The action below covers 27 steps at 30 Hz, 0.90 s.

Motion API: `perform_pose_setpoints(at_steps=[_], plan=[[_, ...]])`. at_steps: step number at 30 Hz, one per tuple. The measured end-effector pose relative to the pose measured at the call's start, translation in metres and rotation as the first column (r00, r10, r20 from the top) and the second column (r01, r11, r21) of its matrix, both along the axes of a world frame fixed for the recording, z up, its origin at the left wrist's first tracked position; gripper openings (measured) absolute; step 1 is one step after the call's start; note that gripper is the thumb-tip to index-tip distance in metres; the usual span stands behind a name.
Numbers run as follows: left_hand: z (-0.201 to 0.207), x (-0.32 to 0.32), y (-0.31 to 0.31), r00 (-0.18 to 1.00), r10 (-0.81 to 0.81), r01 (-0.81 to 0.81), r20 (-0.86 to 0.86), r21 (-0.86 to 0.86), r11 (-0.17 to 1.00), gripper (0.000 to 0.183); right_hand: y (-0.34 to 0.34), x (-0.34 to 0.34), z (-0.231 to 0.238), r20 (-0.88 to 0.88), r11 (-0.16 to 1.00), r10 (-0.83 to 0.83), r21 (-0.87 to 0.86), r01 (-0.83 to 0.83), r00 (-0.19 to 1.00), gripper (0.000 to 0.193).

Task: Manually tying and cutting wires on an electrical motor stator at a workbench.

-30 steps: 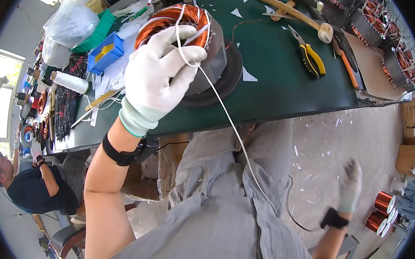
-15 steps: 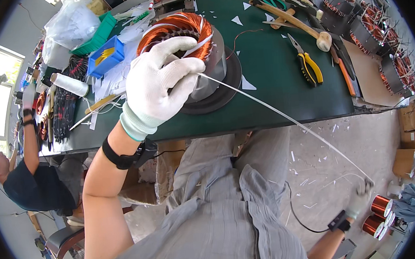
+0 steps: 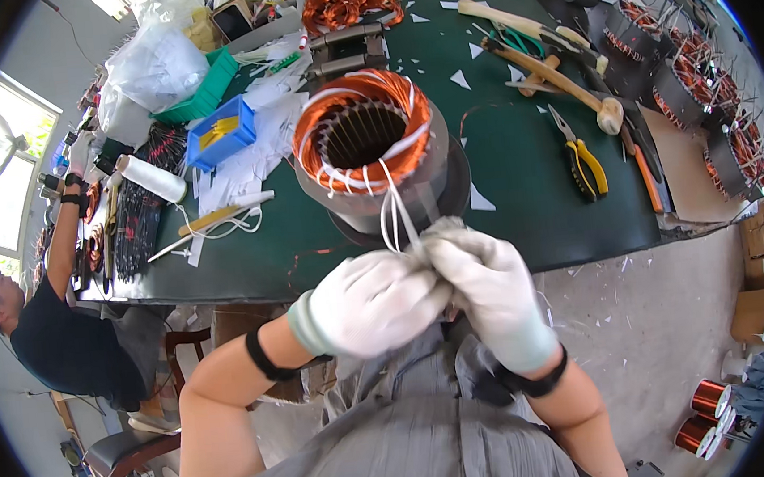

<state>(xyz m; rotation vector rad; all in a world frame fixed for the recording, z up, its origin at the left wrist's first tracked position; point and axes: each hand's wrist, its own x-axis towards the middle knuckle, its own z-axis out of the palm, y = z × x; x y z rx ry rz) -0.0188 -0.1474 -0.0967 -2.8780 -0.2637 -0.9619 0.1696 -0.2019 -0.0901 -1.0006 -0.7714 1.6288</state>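
Observation:
A motor stator (image 3: 412, 166) with a ring of copper windings (image 3: 410, 111) stands on a dark round base at the table's front. White lacing cord (image 3: 392, 204) loops over the near side of the windings and runs down to my hands. My left hand (image 3: 378, 300), in a white knit glove, is closed on the cord just below the stator. My right hand (image 3: 484, 275), gloved too and slightly blurred, meets it and pinches the cord as well. The fingertips overlap, so the exact grip of each is partly hidden.
Yellow-handled pliers (image 3: 586, 158) and a wooden-handled mallet (image 3: 558, 81) lie to the right. At left are a blue bin (image 3: 221, 136), a white thread spool (image 3: 151, 178) and a bundle of dark wires. Finished stators (image 3: 734, 152) line the far right. A co-worker (image 3: 71, 339) sits at left.
My right hand has come in from the far lower right, where it held the cord stretched out. My left hand has left the windings and moved down to meet it.

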Motion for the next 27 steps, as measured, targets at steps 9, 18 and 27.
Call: perform_pose_setpoints(at_steps=[9, 18, 27], plan=[[0.044, -0.003, 0.064, 0.910, 0.412, -0.414, -0.046, -0.141, 0.899, 0.037, 0.028, -0.022, 0.004, -0.412, 0.911, 0.240, 0.409, -0.058, 0.879, 0.035], [0.059, -0.002, 0.066, 0.935, 0.337, -0.354, -0.110, -0.322, 0.878, 0.029, 0.023, -0.029, -0.048, 0.310, 0.708, -0.167, 0.699, -0.105, 0.936, 0.011], [0.037, 0.008, 0.062, 0.895, 0.446, -0.442, -0.010, -0.155, 0.884, 0.028, -0.013, 0.018, -0.048, -0.111, 0.939, 0.344, 0.028, -0.343, 0.932, 0.035]])
